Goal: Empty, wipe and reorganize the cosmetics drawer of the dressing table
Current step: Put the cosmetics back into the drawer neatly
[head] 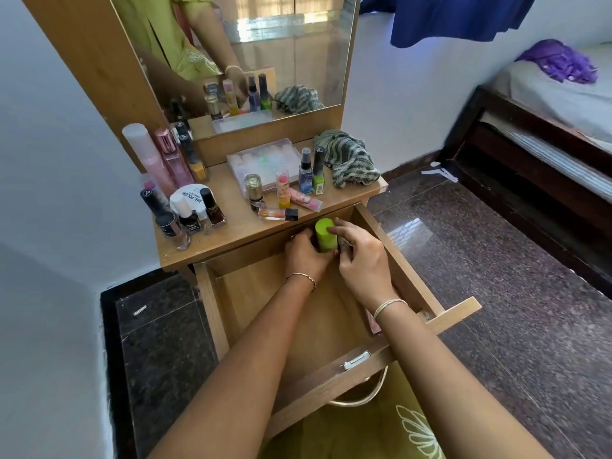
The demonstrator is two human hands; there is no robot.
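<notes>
The wooden drawer (402,260) of the dressing table is pulled out, and both my hands reach into its far end. My left hand (306,255) and my right hand (359,256) hold a lime-green cylindrical bottle (325,235) upright between them, fingers curled around it. Something pale is partly hidden behind the bottle under my right fingers. A pink item (373,323) lies by the drawer's right wall under my right wrist. The rest of the drawer floor that shows is bare wood.
The tabletop (238,226) holds several nail polish bottles, sprays and tubes, a clear plastic case (261,157) and a striped green cloth (351,160). A mirror (265,54) stands behind. A bed (546,104) lies to the right across a dark granite floor.
</notes>
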